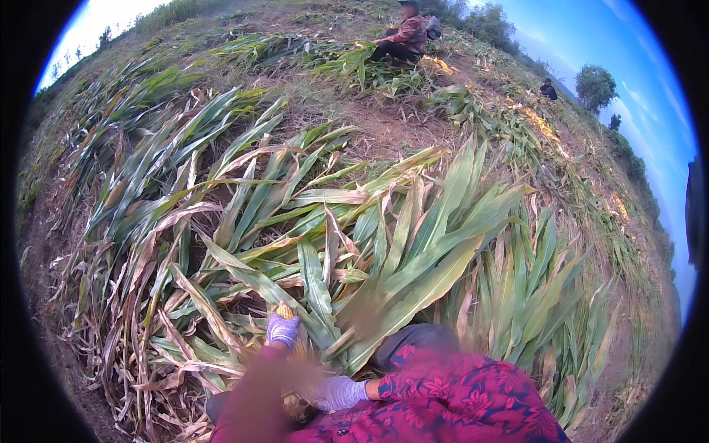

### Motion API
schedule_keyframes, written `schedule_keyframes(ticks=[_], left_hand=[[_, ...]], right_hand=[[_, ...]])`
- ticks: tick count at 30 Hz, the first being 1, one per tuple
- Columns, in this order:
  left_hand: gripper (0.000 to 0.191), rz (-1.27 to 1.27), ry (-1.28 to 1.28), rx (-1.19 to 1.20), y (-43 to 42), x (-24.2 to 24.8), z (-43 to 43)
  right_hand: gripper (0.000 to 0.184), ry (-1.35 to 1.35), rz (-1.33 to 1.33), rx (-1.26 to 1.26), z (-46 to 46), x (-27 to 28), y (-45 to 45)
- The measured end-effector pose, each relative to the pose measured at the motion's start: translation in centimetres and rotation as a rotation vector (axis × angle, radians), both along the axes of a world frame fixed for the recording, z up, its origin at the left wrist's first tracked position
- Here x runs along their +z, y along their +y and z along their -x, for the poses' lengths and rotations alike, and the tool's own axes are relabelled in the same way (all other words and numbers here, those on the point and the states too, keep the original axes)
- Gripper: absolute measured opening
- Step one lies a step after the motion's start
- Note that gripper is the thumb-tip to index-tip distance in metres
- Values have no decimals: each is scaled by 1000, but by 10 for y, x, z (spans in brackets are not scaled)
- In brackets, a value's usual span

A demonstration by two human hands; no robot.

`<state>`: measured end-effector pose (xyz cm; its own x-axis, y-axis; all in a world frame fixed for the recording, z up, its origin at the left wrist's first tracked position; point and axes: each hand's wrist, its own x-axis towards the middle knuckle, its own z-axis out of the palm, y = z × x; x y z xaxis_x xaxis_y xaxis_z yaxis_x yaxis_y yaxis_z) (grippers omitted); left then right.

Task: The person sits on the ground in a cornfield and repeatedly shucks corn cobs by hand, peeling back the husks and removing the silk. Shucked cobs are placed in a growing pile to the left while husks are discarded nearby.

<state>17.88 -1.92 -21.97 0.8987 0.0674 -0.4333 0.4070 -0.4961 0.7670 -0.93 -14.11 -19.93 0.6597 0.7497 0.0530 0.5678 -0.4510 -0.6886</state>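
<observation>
My left hand (282, 330), in a pale purple-grey knit glove, is closed around a husked yellow corn ear (284, 310), whose upper end sticks out above the fingers. Just right of that wrist another yellow ear (299, 348) shows partly between leaves. My right hand (339, 392), gloved the same way, is low by my lap; a blurred patch covers its fingertips, so I cannot tell what it holds. Cut corn stalks with long green leaves (421, 260) lie before me, close to my knee (418, 340). Dry husks (293, 407) show between my hands.
Dry brown leaves (160, 343) cover the ground at left. A seated person (407, 36) is at the far top, with another person (432, 26) behind and one (548, 89) farther right. Heaps of yellow ears (540, 124) line the right side. Bare soil (388, 130) shows mid-field.
</observation>
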Motion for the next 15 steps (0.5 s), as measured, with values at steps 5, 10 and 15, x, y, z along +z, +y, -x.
schedule_keyframes(ticks=[5,10,15], left_hand=[[73,-41,-81,28,19,-16,-2],[83,-34,-187,-16,-15,62,46],[85,-252,105,-19,-4,126,108]], right_hand=[[28,286,284,237,-34,98,-4],[28,349,308,225,-34,105,-3],[30,334,301,215,-34,109,1]])
